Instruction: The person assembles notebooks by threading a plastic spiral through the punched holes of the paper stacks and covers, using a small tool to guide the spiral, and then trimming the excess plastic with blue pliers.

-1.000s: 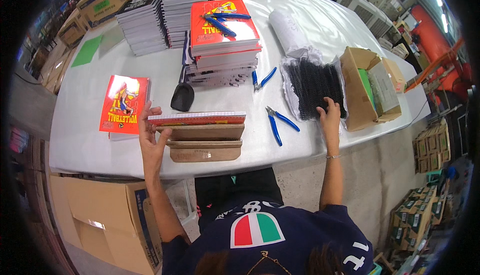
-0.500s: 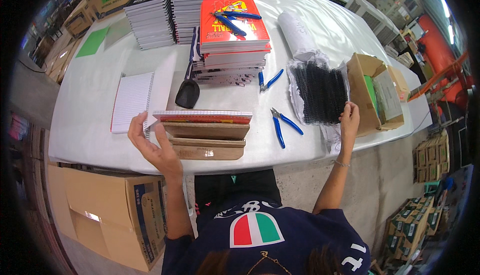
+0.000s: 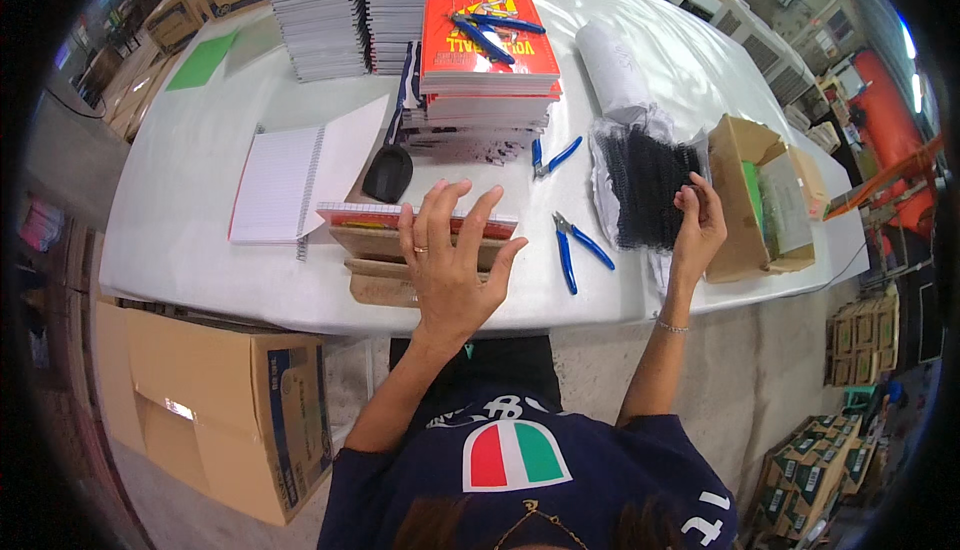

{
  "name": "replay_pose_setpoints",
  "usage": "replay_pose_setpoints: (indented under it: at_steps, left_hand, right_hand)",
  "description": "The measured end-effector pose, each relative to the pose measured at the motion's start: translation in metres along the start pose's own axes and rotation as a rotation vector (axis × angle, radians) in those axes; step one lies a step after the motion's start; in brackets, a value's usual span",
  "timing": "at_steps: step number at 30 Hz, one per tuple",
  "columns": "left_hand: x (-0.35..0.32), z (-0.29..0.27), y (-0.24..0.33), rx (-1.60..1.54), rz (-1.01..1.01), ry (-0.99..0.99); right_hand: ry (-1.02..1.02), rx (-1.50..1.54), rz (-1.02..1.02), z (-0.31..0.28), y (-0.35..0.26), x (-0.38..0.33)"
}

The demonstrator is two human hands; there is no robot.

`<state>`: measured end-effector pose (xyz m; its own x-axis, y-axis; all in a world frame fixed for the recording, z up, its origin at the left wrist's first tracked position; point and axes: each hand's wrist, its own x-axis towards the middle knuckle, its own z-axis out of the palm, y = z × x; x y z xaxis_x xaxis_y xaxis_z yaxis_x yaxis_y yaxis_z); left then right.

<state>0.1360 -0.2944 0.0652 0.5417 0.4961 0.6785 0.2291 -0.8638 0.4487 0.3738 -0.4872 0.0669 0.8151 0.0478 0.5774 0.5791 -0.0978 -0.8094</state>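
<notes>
at a white-covered table [image 3: 190,270], a person's left hand [image 3: 452,260] hangs with its fingers fanned wide in front of a brown stand [image 3: 378,288], partly hiding it; whether they touch it cannot be told. a red-covered pad [image 3: 350,218] stands upright in the stand. the right hand [image 3: 700,225] is at the right edge of a bundle of black coils [image 3: 648,185], thumb and fingertips drawn close together, though whether they grip a coil cannot be told. the bundle lies on white wrapping, beside an open carton [image 3: 735,230]. 2 blue-handled cutters [image 3: 567,265] lie between the hands and beyond, while 1 more pair [image 3: 515,24] rests atop a stack of red notebooks [image 3: 490,80]. at left, a spiral notebook [image 3: 270,190] lies open to ruled pages near a black scoop [image 3: 388,175].
</notes>
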Motion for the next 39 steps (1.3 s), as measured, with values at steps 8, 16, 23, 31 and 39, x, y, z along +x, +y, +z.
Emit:
replay_pose_setpoints:
  at_steps: [8, 16, 23, 31, 39]
  left_hand:
    - [0.002, 0.009, 0.002, 0.009, -0.016, -0.033]
    - [0.005, 0.013, -0.001, 0.028, -0.021, -0.031]
    - [0.007, 0.017, -0.004, 0.031, 0.005, -0.011]
    - [0.011, 0.014, -0.003, 0.079, 0.017, 0.01]
    - [0.013, 0.015, -0.003, 0.065, 0.013, 0.012]
  right_hand:
    - [0.146, 0.777, 0.22, -0.022, 0.044, 0.008]
    - [0.05, 0.765, 0.307, -0.04, 0.059, 0.009]
    - [-0.216, 1.282, 0.324, -0.054, 0.053, 0.013]
    - [-0.749, 0.443, 0.314, 0.02, -0.056, -0.018]
    - [-0.986, 0.024, 0.006, 0.074, -0.087, -0.046]
